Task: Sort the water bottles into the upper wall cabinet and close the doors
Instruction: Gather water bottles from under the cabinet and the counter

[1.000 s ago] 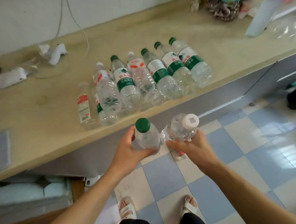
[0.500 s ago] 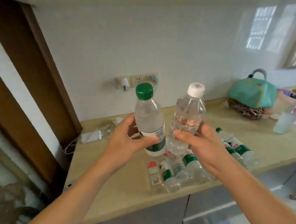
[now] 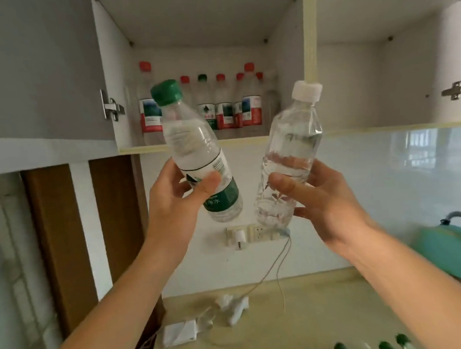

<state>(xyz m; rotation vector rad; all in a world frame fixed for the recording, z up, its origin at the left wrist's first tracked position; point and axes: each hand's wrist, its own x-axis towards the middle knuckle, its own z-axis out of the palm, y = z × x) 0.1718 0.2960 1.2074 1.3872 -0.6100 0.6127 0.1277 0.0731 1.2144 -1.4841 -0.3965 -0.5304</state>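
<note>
Left door (image 3: 39, 69): grey, swung open at the cabinet's left edge, hinge (image 3: 111, 105) showing.
Left hand (image 3: 172, 204): raised below the cabinet, thumb and fingers curled round the lower half of the green-cap bottle.
Green-cap bottle (image 3: 196, 152): held in the air, tilted with its cap toward the upper left, green label at the thumb; its top overlaps the front edge of the left bay's shelf.
Left bay (image 3: 211, 143): a row of bottles (image 3: 225, 105) stands upright at the back, most with red caps, one with a green cap.
White-cap bottle (image 3: 290, 158): clear, in the air just right of the green-cap bottle, leaning slightly right, cap in front of the cabinet's centre post.
Right hand (image 3: 324, 204): thumb and fingers wrapped round the white-cap bottle's lower half.
Right bay (image 3: 379, 86): open, hinge at its right edge.
Counter (image 3: 325, 316): white chargers (image 3: 179, 333) and cables near its back left corner; green caps (image 3: 385, 346) at the front edge; a teal bag (image 3: 452, 248) at the right edge.
Wall: socket strip (image 3: 254, 234) below the bottles.
</note>
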